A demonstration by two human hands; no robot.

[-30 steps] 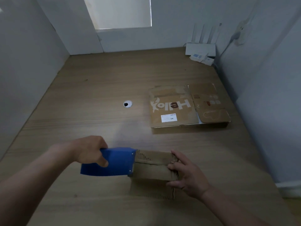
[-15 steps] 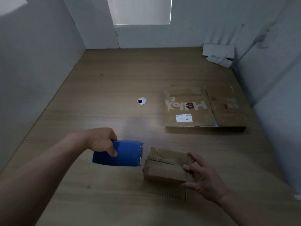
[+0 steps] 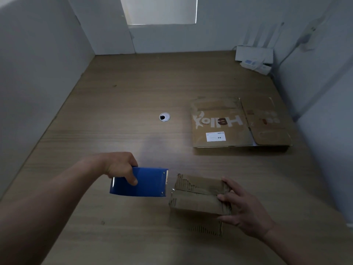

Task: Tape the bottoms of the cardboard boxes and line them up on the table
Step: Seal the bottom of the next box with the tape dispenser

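A small brown cardboard box [image 3: 196, 197] stands on the wooden table [image 3: 133, 88] near the front, its closed flaps facing up. My right hand [image 3: 244, 209] grips its right end, fingers curled over the top edge. My left hand [image 3: 120, 167] holds a blue tape dispenser [image 3: 141, 182] just left of the box, its toothed end a small gap from the box's left edge. Farther back on the right lie flattened cardboard boxes [image 3: 238, 123], the top left one printed "Hello".
A round cable grommet [image 3: 164, 117] sits in the middle of the table. A white router [image 3: 254, 54] with antennas stands in the far right corner. White partition walls close in the left, back and right sides.
The tape dispenser has pulled away leftward from the box's top, leaving a gap. My right hand stays on the box's right end. The view has shifted left.
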